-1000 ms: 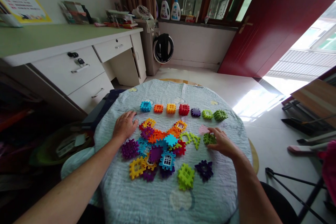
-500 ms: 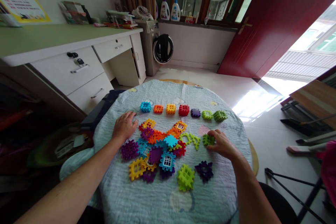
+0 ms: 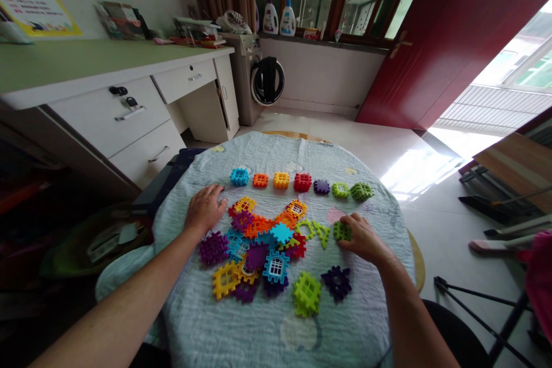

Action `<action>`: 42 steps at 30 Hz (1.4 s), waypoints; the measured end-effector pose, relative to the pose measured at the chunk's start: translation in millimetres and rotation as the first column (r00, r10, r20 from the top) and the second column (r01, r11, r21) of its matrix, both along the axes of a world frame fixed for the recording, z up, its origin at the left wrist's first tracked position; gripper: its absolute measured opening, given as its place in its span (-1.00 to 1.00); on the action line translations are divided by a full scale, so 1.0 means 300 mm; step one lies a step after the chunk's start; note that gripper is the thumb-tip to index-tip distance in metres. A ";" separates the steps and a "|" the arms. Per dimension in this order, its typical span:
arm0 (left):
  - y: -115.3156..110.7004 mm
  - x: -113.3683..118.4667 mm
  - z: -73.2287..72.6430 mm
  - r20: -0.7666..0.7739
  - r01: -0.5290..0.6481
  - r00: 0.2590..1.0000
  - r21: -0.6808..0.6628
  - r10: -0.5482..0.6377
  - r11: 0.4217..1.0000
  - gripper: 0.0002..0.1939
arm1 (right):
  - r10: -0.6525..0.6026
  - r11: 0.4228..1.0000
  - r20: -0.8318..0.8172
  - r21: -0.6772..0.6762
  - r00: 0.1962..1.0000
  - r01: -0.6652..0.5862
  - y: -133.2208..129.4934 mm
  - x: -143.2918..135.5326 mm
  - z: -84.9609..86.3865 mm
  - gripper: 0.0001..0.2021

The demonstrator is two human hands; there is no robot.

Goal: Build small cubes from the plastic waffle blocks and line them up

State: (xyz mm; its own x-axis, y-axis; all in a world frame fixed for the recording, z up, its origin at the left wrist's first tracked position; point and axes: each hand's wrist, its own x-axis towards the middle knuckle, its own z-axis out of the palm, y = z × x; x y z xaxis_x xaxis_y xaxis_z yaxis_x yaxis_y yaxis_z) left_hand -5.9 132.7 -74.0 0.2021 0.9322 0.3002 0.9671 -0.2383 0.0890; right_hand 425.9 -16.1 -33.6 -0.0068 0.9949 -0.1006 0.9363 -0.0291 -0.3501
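Observation:
My left hand (image 3: 206, 207) lies on the cloth with its fingers apart, left of a heap of plastic interlocking blocks; nothing is in it. My right hand (image 3: 361, 236) has its thumb and fingers around a dark green building block (image 3: 342, 231), which rests on the cloth. Left of that block lie light green triangular pieces (image 3: 320, 234). The heap includes a blue window block (image 3: 276, 266), a yellow frame block (image 3: 225, 280) and a purple block (image 3: 214, 248). Nearer me are a lime green block (image 3: 307, 294) and a dark purple piece (image 3: 337, 283).
Several blocks stand in a row farther back, from a blue block (image 3: 239, 176) past a red block (image 3: 302, 182) to a green block (image 3: 362, 191). A pale cloth (image 3: 241, 333) covers the round table. Beyond are a desk (image 3: 116, 60), a washing machine (image 3: 248, 77) and a red door (image 3: 414, 40).
The view has shifted very slightly. Both hands and the blocks stay where they were.

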 end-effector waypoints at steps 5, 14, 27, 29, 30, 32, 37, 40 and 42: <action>0.001 -0.003 -0.002 -0.019 0.006 1.000 0.008 -0.006 1.000 -0.55 | 0.002 1.000 0.032 0.018 0.999 -0.003 0.003 -0.036 0.006 -0.63; 0.015 -0.016 -0.019 -0.013 0.037 0.999 0.031 -0.036 0.999 -0.53 | -0.171 0.963 0.066 0.222 0.983 0.152 0.161 0.147 0.123 -0.51; 0.021 -0.022 -0.023 -0.013 0.049 0.999 0.045 -0.048 0.998 -0.52 | -0.151 0.988 0.126 0.055 0.981 0.145 0.340 0.381 0.128 -0.45; 0.025 -0.025 -0.028 -0.014 0.047 0.999 0.051 -0.046 0.998 -0.52 | -0.142 0.989 0.125 0.051 0.982 0.137 0.346 0.383 0.126 -0.44; 0.027 -0.026 -0.029 -0.013 0.048 0.999 0.053 -0.047 0.997 -0.52 | -0.139 0.990 0.125 0.049 0.982 0.134 0.349 0.382 0.124 -0.43; 0.028 -0.027 -0.031 -0.009 0.050 0.999 0.055 -0.050 0.997 -0.52 | -0.135 0.990 0.126 0.046 0.983 0.130 0.354 0.379 0.121 -0.43; 0.030 -0.028 -0.030 -0.008 0.055 0.998 0.042 -0.055 0.998 -0.51 | -0.132 0.991 0.127 0.027 0.983 0.129 0.360 0.372 0.112 -0.42; 0.031 -0.030 -0.031 -0.012 0.057 0.998 0.035 -0.057 0.998 -0.49 | -0.129 0.992 0.131 0.014 0.983 0.128 0.360 0.372 0.107 -0.40; 0.031 -0.031 -0.031 -0.013 0.063 0.998 0.036 -0.063 0.997 -0.49 | -0.126 0.992 0.134 0.003 0.983 0.126 0.360 0.372 0.104 -0.38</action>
State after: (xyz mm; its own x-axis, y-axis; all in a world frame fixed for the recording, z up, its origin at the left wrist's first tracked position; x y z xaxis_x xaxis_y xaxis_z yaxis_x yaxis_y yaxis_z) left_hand -15.2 142.1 -83.4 0.2640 0.9058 0.3313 0.9509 -0.3020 0.0677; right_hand 537.5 92.0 -2.5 0.1325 0.9864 -0.0973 0.9634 -0.1512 -0.2214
